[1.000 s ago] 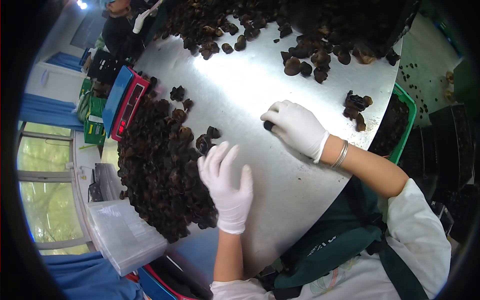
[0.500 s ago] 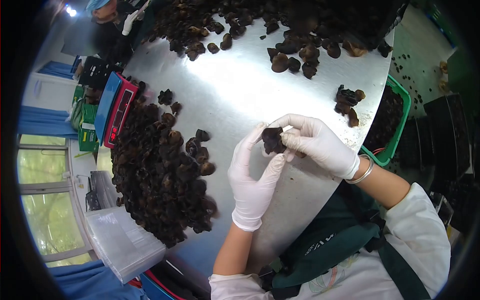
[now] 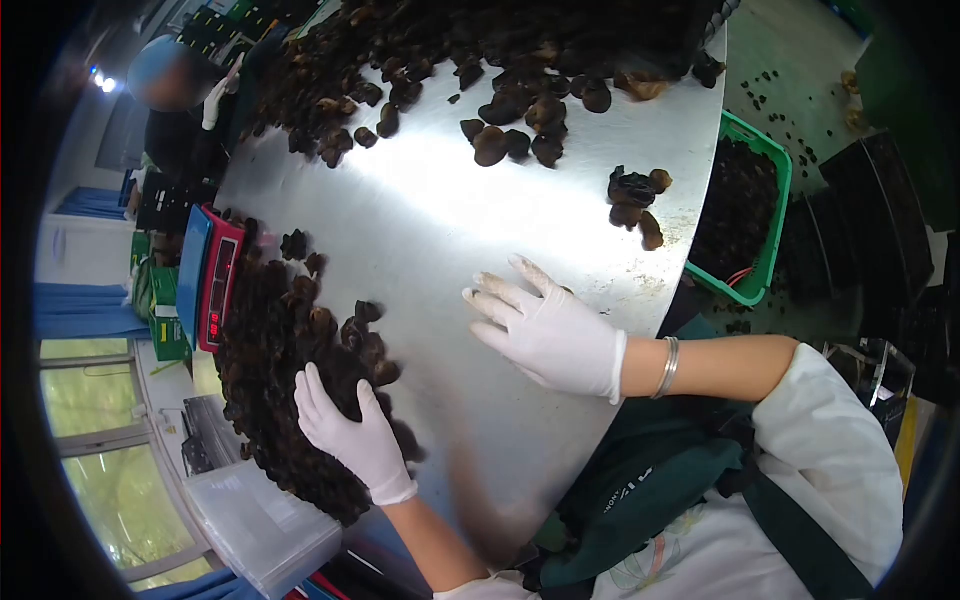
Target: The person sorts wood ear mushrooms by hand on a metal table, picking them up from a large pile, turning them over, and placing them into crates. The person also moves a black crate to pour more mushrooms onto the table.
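Observation:
My left hand (image 3: 352,432), in a white glove, is at the right side of a heap of dark wood ear mushrooms (image 3: 280,400). Its thumb stands apart from the fingers, and no piece shows in its grasp. Over the bare metal of the table (image 3: 440,250), my right hand (image 3: 548,332), gloved too, is open with fingers spread and holds nothing visible. A small brown bit shows just behind its knuckles. Beyond it, toward the table's right edge, lies a small cluster of mushrooms (image 3: 633,190).
A larger mushroom pile (image 3: 540,50) covers the far side. A red and blue scale (image 3: 212,275) stands left of the heap, with clear plastic bags (image 3: 262,520) nearer me. At right, a green basket (image 3: 780,215) holds dark pieces. Another person's gloved hand (image 3: 215,100) shows far left.
The mushroom piece held between both hands is out of them now. My left hand has moved left to the heap; my right has moved slightly left and opened. The view has shifted.

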A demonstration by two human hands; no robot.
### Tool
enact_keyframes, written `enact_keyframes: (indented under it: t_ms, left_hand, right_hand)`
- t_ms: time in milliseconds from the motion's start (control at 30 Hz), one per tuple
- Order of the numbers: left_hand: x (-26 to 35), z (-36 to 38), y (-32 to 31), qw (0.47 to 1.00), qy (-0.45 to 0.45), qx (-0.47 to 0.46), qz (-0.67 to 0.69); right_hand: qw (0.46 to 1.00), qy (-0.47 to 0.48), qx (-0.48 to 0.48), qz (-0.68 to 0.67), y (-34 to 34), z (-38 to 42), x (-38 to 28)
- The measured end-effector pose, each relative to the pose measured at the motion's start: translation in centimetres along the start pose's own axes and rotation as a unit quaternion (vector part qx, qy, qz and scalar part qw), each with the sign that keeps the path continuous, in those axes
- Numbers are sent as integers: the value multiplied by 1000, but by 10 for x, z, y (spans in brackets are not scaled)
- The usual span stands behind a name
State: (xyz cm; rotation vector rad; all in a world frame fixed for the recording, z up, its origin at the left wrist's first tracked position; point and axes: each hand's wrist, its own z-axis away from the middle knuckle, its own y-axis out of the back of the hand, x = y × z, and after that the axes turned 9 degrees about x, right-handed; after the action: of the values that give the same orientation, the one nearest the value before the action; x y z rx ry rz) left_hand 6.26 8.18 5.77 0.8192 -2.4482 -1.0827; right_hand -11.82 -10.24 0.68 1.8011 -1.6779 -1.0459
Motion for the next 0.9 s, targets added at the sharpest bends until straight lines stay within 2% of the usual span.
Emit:
enact_keyframes:
  t_ms: [67,100,167,233,300,367,433,533,600,633,667,767,867,900]
  left_hand:
    - [9,6,2,999,-27,21,19]
    - [18,4,3,995,-32,-30,87]
    - [39,6,-1,989,-77,-71,106]
    - [57,7,-6,982,-75,-82,154]
    - [69,5,-12,971,-68,-98,205]
    - [83,1,-17,955,-77,-114,261]
    - [100,-2,-22,931,-63,-144,329]
    - [133,-5,-29,878,-2,-210,431]
    - [150,-9,-28,799,111,-293,513]
    - [157,-10,-28,751,168,-331,546]
    - [167,-11,-30,660,248,-339,623]
    - [179,-14,-29,494,339,-385,702]
    - [181,-9,-25,526,351,-342,695]
    - [180,-8,-23,536,349,-326,696]
  right_hand:
    - [999,10,10,29,-5,-3,3]
    - [1000,-17,0,5,0,-4,8]
    - [996,-68,-24,-45,22,-5,23]
    - [986,-147,64,-38,59,6,53]
    - [969,-239,49,-25,87,25,90]
    - [967,-245,50,58,103,40,108]
    - [974,-200,71,77,90,52,121]
    - [976,-175,102,78,78,62,134]
    - [973,-171,139,66,78,57,132]
    - [972,-145,170,67,80,52,126]
    - [970,-120,202,69,82,48,117]
    - [965,-43,245,78,87,43,88]
    - [963,-8,256,77,84,45,72]
    - [962,-33,264,53,84,46,71]
